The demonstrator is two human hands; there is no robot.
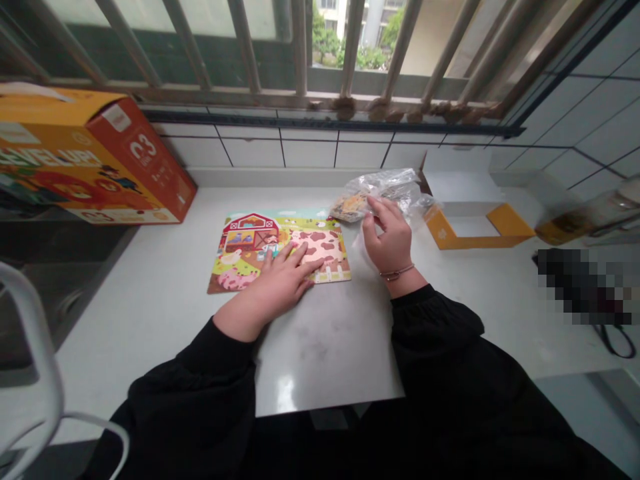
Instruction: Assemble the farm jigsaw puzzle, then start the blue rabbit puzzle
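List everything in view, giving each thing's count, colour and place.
Farm picture: one, multicoloured, centre
Clear bagging: count unclear, beyond right hand
Open box: one, orange, right of bagging
Large box: one, orange and red, back left
Container: one, amber contents, right
Pixelated item: one, dark, right
Basin: one, dark, left
Curved tube: one, pale, front left
Counter: one, white, beneath
Tiles: many, white, back and right
Window bars: several, grey-brown, top
Bracelet: one, right wrist
Sleeves: two, black, front
Left hand: on picture
Right hand: near bagging
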